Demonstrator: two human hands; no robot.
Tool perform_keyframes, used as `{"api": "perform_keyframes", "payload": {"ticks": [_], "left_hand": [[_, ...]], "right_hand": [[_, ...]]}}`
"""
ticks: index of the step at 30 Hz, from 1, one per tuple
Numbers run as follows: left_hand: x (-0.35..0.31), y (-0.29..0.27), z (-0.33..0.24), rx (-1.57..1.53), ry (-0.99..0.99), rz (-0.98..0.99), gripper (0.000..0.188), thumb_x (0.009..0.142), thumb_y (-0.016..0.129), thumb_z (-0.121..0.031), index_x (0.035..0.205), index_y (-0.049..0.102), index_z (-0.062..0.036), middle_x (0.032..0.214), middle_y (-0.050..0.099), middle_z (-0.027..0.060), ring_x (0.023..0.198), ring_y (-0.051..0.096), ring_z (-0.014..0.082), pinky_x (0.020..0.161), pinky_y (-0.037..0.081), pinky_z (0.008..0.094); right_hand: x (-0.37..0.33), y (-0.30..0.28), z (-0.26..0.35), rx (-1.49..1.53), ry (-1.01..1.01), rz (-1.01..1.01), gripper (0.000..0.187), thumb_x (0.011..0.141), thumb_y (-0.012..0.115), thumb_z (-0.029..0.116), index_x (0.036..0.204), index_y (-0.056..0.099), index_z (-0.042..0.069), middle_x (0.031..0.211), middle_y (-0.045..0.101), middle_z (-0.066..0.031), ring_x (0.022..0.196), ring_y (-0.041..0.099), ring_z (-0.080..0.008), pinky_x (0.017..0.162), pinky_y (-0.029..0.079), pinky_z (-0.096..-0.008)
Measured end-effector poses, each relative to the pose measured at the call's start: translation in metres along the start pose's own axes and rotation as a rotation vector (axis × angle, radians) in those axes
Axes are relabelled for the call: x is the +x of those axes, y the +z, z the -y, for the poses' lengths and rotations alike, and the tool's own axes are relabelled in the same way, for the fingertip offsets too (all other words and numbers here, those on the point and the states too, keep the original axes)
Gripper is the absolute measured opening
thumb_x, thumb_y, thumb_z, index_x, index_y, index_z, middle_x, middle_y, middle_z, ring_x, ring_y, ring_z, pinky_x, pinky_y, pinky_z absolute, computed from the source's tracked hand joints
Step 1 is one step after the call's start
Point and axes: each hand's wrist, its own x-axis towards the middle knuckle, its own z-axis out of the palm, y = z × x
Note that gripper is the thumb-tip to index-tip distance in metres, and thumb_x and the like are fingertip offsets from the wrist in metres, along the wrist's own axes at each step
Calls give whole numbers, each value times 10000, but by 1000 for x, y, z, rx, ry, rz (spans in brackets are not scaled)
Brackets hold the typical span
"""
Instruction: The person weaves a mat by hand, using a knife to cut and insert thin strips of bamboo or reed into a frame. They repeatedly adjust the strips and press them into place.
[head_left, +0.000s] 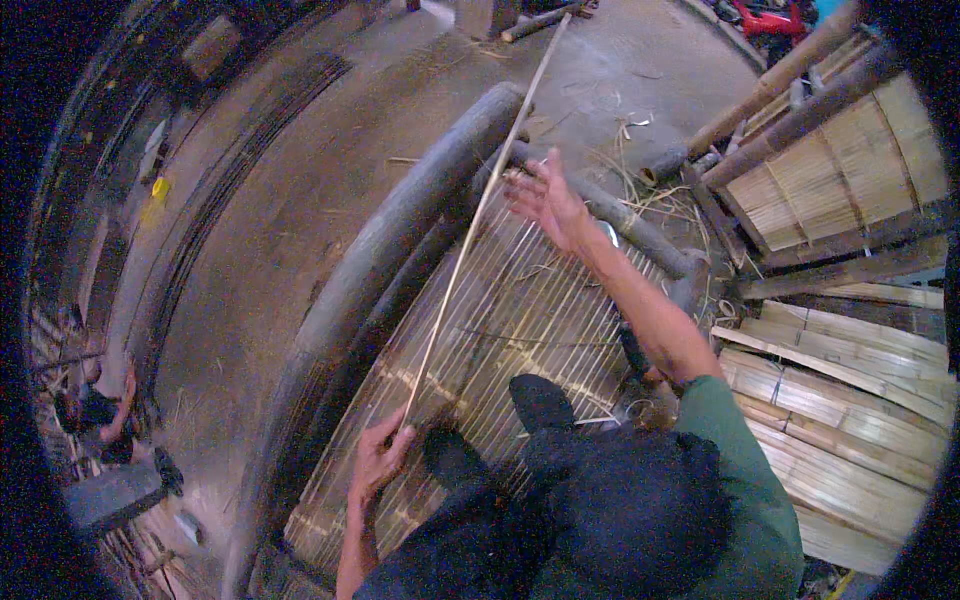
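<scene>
1. The left hand (383, 455) is at the lower end of a long, thin, pale strip (468, 245). Its fingers are bent and closed on that end, the thumb along the near side, pinching it.
2. The right hand (548, 205) is farther forward, the arm stretched out from a green sleeve (740, 470). Its fingers are open and loosely spread, pointing toward the strip, with the thumb raised apart from them. The hand holds nothing that shows. The fingertips are just beside the strip; blur there hides whether any of them touch it.
3. The strip slants from the left hand up and to the right, passing left of the right hand and over the end of a thick grey log (400, 215). Its far end lies near the top edge of the view.
4. Below both hands is a panel of narrow parallel slats (575, 375), crossed by paler bands. The log borders its left side, and a thinner pole (640, 230) runs along its far side.
5. Loose shavings (650, 190) lie on the floor (250, 250) beyond that pole. To the right are pale slatted sheets (830, 440). At the far left, another person (115, 415) is partly visible.
</scene>
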Motion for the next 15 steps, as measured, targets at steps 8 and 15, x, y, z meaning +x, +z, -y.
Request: {"api": "perform_keyframes", "payload": {"ticks": [8, 15], "left_hand": [[-155, -63, 85, 348, -340, -260, 228, 924, 558, -220, 983, 612, -6, 617, 472, 45, 561, 444, 137, 546, 386, 303], [-231, -75, 136, 506, -424, -513, 391, 918, 553, -287, 683, 464, 12, 561, 354, 118, 539, 344, 210, 541, 335, 363]], "right_hand": [[-16, 29, -148, -154, 80, -40, 375, 970, 421, 412, 950, 553, 62, 805, 609, -87, 691, 604, -212, 644, 525, -381], [-87, 66, -206, -15, 357, 154, 373, 953, 485, 384, 999, 526, 16, 817, 604, -120, 724, 653, -227, 626, 573, -341]]}}
